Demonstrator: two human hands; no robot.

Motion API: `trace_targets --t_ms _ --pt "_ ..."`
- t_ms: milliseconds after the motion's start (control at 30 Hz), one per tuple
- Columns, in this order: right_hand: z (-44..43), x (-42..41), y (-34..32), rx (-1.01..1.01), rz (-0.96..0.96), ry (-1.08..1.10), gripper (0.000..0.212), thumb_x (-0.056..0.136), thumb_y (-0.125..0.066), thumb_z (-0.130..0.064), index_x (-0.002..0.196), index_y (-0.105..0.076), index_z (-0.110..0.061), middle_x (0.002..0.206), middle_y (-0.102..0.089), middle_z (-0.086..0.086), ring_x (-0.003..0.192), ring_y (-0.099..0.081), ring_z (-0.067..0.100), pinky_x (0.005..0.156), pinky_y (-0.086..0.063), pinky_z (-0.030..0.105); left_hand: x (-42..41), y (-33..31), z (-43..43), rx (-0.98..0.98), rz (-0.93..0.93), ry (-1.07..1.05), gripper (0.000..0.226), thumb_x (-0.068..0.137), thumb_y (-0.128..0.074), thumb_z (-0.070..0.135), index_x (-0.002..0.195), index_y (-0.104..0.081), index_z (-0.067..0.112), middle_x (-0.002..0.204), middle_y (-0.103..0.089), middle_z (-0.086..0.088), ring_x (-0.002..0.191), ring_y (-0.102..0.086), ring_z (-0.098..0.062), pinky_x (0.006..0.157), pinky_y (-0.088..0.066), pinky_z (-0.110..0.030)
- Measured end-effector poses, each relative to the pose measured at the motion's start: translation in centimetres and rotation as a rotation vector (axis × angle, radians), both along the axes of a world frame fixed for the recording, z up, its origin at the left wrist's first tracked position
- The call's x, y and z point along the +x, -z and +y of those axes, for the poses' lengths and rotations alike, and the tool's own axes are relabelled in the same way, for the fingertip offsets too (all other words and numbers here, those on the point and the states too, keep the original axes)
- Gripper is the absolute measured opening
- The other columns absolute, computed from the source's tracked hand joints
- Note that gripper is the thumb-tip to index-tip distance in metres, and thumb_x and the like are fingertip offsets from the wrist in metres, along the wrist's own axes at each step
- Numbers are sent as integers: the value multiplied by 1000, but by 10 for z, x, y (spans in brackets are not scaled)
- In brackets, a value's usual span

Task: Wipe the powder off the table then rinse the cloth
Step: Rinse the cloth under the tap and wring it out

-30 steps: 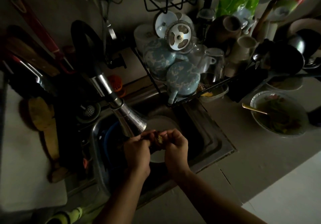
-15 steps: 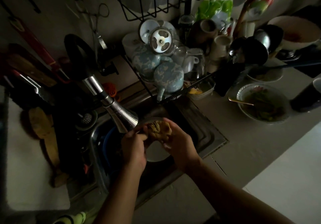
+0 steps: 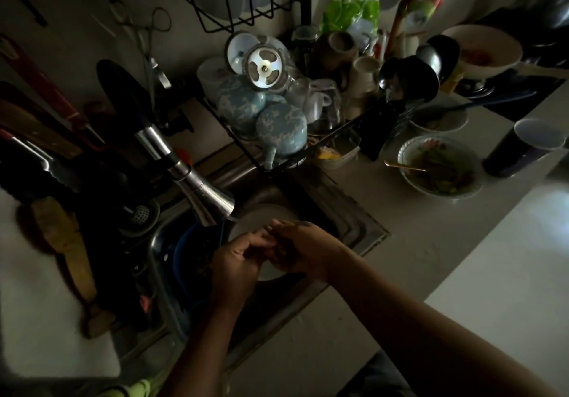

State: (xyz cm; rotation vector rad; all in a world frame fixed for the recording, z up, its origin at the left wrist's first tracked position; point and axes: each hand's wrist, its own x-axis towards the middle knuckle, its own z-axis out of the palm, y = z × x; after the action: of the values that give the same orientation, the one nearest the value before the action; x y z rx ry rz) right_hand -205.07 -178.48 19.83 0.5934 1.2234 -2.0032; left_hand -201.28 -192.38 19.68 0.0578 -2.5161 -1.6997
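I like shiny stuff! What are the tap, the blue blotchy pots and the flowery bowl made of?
The tap looks like polished metal, probably steel: bright streaks gleam on it. The blue pots seem glazed ceramic, smooth with soft sheen. The flowery bowl looks glazed ceramic, maybe melamine; unclear.

The cloth is basically swallowed up between the left hand (image 3: 235,262) and right hand (image 3: 303,249), both curled together over the sink (image 3: 354,224), just under the faucet spout (image 3: 209,199); the table (image 3: 480,273) sits pale and flat off to the right; way too dim to make out any powder on it.
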Motion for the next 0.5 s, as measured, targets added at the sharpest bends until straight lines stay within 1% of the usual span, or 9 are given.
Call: trace_targets --t_ms 67,133,200,267,300,333,400,433,500 --pt "-9 4 1 129 125 34 23 104 -51 -15 87 -66 -14 79 -65 5 65 -63 13 56 -52 25 0 3 0 8 19 -40 46 75 -68 -18 80 -73 27 87 -73 24 86 -69 1 75 -50 -11" --pt "-15 6 8 247 219 39 22 102 -49 -2 91 -67 -5 80 -65 9 64 -64 15 51 -52 23 1 6 3 70 23 -97 45 74 -65 -21 79 -73 23 85 -74 20 84 -70 -2 72 -51 -12" --pt "-18 5 15 354 304 25 22 98 -48 7 97 -69 3 83 -66 13 62 -63 17 49 -51 23 5 10 8 172 -12 -164 42 75 -62 -23 79 -73 16 81 -75 15 79 -71 -5 67 -51 -14" --pt "-21 3 19 402 377 6 26 93 -46 13 96 -70 3 78 -66 12 60 -61 18 46 -47 23 9 9 11 218 -36 -234 38 77 -63 -21 87 -71 15 77 -74 13 76 -71 -6 64 -50 -12" --pt "-21 2 19 382 393 2 29 93 -44 14 94 -70 2 75 -65 10 58 -61 17 45 -46 22 9 8 10 222 -37 -258 39 78 -65 -17 99 -70 15 78 -74 12 78 -71 -7 66 -52 -13" --pt "-22 1 18 341 393 1 30 95 -43 13 92 -69 -1 73 -64 8 57 -62 15 46 -47 22 9 5 8 220 -45 -280 46 78 -68 -13 114 -66 15 84 -74 9 84 -71 -6 70 -54 -16" --pt "-26 1 19 259 391 -2 29 101 -42 6 92 -65 -9 75 -63 5 57 -63 9 49 -49 22 4 2 0 191 -88 -317 66 77 -73 -6 136 -51 13 104 -73 3 97 -69 -6 81 -56 -20" --pt "-28 1 21 251 407 4 26 102 -43 2 94 -62 -14 79 -62 6 59 -63 10 51 -50 23 0 1 -4 194 -111 -317 69 76 -75 -5 137 -48 15 111 -71 3 101 -67 -4 83 -54 -17" --pt "-31 0 25 300 421 21 22 101 -49 0 96 -56 -20 88 -60 8 65 -62 15 53 -50 27 -4 1 -12 189 -148 -241 63 78 -73 -3 128 -56 31 116 -66 12 101 -65 2 83 -52 -13"
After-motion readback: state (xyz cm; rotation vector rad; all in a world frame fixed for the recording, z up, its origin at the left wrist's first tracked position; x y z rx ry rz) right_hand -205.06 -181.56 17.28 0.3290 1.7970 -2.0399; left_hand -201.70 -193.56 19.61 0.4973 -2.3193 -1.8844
